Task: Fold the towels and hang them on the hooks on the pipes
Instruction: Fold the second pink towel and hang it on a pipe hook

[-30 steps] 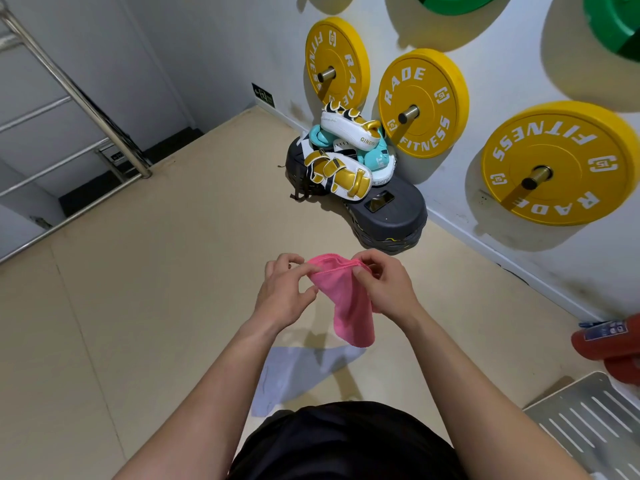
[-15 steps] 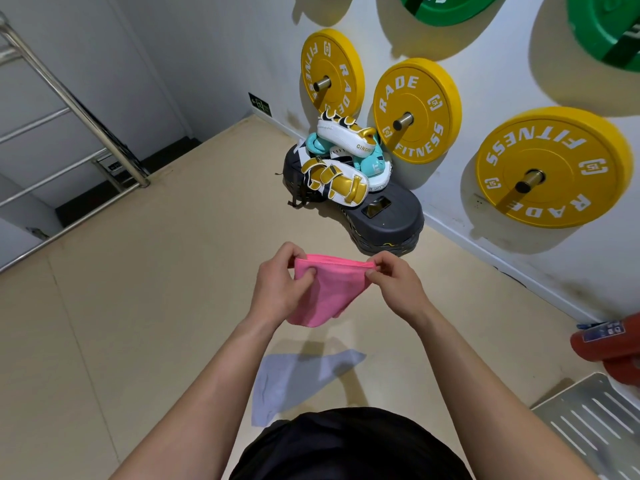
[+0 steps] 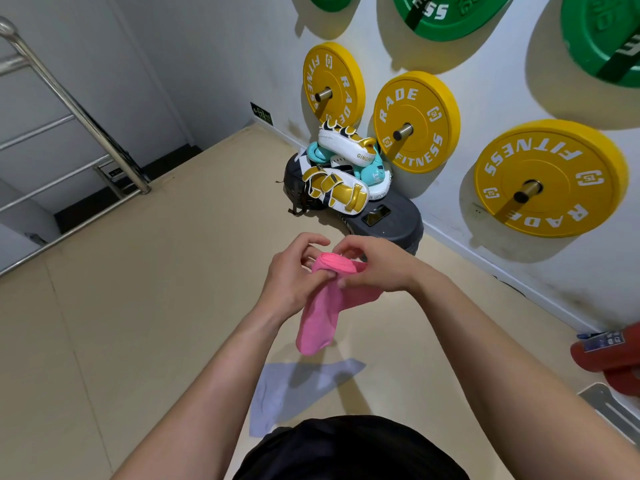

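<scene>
A small pink towel (image 3: 318, 320) hangs in front of me, bunched at its top edge and drooping down to the left. My left hand (image 3: 292, 277) pinches the top of the pink towel with thumb and fingers. Close beside it, my right hand (image 3: 372, 265) grips the same top edge, and the two hands almost touch. A pale lavender towel (image 3: 294, 393) lies flat on the beige floor just below my hands, partly hidden by my dark clothing. No hooks are in sight.
Boxing pads and gloves (image 3: 343, 171) are piled on a black base (image 3: 388, 220) against the wall. Yellow weight plates (image 3: 414, 123) and green ones hang on wall pegs. A steel stair railing (image 3: 76, 109) stands at the left. A red object (image 3: 609, 355) sits at the right edge.
My hands have come together, gathering the towel's top edge that was stretched between them. The towel now hangs narrower and longer. The camera tilted slightly upward.
</scene>
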A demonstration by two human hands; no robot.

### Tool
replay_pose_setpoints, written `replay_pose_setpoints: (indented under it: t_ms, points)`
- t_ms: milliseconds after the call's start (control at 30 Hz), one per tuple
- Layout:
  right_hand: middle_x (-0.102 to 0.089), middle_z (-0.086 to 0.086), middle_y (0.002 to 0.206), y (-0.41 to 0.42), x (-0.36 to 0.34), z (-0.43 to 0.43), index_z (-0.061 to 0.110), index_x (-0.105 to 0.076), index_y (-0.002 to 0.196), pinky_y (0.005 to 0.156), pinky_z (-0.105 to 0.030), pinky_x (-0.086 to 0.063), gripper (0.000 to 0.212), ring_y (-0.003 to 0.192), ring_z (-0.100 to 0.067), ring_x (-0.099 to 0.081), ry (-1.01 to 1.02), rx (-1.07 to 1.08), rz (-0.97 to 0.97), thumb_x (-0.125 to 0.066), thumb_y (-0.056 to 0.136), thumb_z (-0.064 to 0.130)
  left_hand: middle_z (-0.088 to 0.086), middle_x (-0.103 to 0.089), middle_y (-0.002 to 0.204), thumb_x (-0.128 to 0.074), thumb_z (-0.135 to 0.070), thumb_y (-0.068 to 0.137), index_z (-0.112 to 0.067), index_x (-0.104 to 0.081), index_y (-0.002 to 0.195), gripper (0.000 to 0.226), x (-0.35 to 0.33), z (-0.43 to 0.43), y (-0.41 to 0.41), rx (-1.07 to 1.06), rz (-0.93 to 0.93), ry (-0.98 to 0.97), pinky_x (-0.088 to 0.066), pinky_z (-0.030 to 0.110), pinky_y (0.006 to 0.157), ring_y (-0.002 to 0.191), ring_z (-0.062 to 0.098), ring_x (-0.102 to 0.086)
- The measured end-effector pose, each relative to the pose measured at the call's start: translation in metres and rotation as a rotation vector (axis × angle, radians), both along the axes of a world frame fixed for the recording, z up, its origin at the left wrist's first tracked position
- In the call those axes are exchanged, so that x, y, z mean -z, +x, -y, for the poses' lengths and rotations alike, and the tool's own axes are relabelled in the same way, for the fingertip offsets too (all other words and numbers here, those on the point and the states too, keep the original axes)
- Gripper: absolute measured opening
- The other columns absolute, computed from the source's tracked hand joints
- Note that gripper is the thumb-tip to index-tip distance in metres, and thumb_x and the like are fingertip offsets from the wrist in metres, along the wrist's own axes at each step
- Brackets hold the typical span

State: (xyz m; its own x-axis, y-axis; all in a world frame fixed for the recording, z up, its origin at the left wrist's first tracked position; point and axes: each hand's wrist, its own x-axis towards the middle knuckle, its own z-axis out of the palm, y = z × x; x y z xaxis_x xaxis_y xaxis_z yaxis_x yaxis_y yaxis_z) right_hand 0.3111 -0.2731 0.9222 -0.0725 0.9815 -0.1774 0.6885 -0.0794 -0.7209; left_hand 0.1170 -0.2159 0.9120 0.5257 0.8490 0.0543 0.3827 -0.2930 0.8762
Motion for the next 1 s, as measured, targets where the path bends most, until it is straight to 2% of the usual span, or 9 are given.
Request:
replay_pose_setpoints:
  t_ms: [100, 200, 267, 367, 467, 633, 733, 867, 1000]
  points:
    - [-0.064, 0.011, 0.083, -0.005, -0.015, -0.011, 0.028, -0.065, 0.090, 0.066, -0.027, -0.041, 0.014, 0.079, -0.007, -0.058, 0.000, -0.073, 0.077, -0.076, 0.083, 0.033, -0.009, -0.066, 0.082, -0.086, -0.014, 0.071, -0.031, -0.062, 0.110, 0.048, 0.004, -0.004, -0.005, -0.011, 0.035, -0.032, -0.052, 0.026, 0.070, 0.075, 0.009, -0.062]
    - [-0.062, 0.012, 0.079, -0.010, -0.033, -0.014, 0.024, -0.066, 0.090, 0.063, -0.021, -0.037, 0.004, 0.072, -0.002, -0.053, 0.040, -0.102, 0.006, -0.069, 0.090, 0.027, -0.006, -0.070, 0.099, -0.088, -0.026, 0.066, -0.035, -0.060, 0.115, 0.058, 0.015, -0.005, -0.013, -0.019, 0.082, -0.153, -0.054, 0.027, 0.077, 0.090, 0.014, -0.066]
    - [-0.065, 0.009, 0.085, -0.014, -0.046, -0.017, 0.023, -0.068, 0.093, 0.067, -0.021, -0.042, 0.004, 0.076, -0.005, -0.056, 0.060, -0.136, -0.060, -0.066, 0.093, 0.026, -0.007, -0.072, 0.100, -0.084, -0.030, 0.064, -0.033, -0.063, 0.112, 0.052, 0.022, -0.003, -0.013, -0.027, 0.055, -0.204, -0.054, 0.026, 0.077, 0.091, 0.012, -0.067]
    - [-0.068, 0.005, 0.091, -0.013, -0.066, -0.023, 0.025, -0.069, 0.093, 0.074, -0.024, -0.047, 0.007, 0.086, -0.013, -0.062, 0.084, -0.176, -0.093, -0.063, 0.096, 0.026, -0.004, -0.072, 0.081, -0.084, -0.025, 0.070, -0.022, -0.069, 0.090, 0.026, 0.029, 0.003, -0.007, -0.042, 0.026, -0.288, -0.049, 0.019, 0.065, 0.071, 0.007, -0.064]
    - [-0.069, 0.005, 0.091, 0.001, -0.077, -0.030, 0.019, -0.069, 0.096, 0.072, -0.021, -0.045, 0.010, 0.084, -0.006, -0.060, 0.198, -0.133, -0.033, -0.062, 0.096, 0.026, -0.001, -0.076, 0.082, -0.085, -0.017, 0.076, -0.015, -0.074, 0.087, 0.016, 0.040, 0.004, -0.005, -0.007, 0.041, -0.395, -0.054, 0.022, 0.065, 0.074, 0.011, -0.070]
    - [-0.061, 0.012, 0.093, 0.035, -0.074, -0.035, 0.026, -0.062, 0.096, 0.070, -0.018, -0.038, 0.007, 0.087, -0.008, -0.055, 0.357, 0.129, 0.050, -0.056, 0.098, 0.028, 0.001, -0.069, 0.073, -0.081, -0.020, 0.081, 0.002, -0.068, 0.081, 0.026, 0.061, 0.006, -0.014, 0.002, -0.061, -0.456, -0.047, 0.028, 0.059, 0.064, 0.014, -0.063]
    - [-0.059, 0.004, 0.094, 0.054, -0.061, -0.030, 0.024, -0.056, 0.096, 0.065, -0.021, -0.035, 0.007, 0.088, -0.015, -0.053, 0.400, 0.338, 0.111, -0.051, 0.101, 0.026, -0.002, -0.063, 0.069, -0.079, -0.022, 0.083, -0.004, -0.068, 0.078, 0.022, 0.074, 0.001, -0.030, -0.009, -0.061, -0.478, -0.043, 0.028, 0.062, 0.063, 0.013, -0.058]
    - [-0.060, -0.005, 0.097, 0.073, -0.034, -0.015, 0.021, -0.049, 0.100, 0.070, -0.032, -0.032, 0.009, 0.087, -0.025, -0.053, 0.335, 0.555, 0.156, -0.044, 0.104, 0.028, -0.002, -0.066, 0.074, -0.079, -0.026, 0.080, -0.013, -0.072, 0.083, 0.015, 0.078, -0.015, -0.051, -0.140, 0.107, -0.584, -0.051, 0.029, 0.078, 0.074, 0.015, -0.060]
    - [-0.057, -0.016, 0.091, 0.069, -0.003, 0.000, 0.012, -0.045, 0.098, 0.068, -0.036, -0.029, 0.017, 0.091, -0.038, -0.056, 0.219, 0.713, 0.133, -0.040, 0.105, 0.026, 0.006, -0.072, 0.093, -0.057, -0.016, 0.100, -0.008, -0.067, 0.104, 0.014, 0.068, -0.034, -0.053, -0.333, 0.340, -0.696, -0.057, 0.028, 0.074, 0.083, 0.018, -0.065]
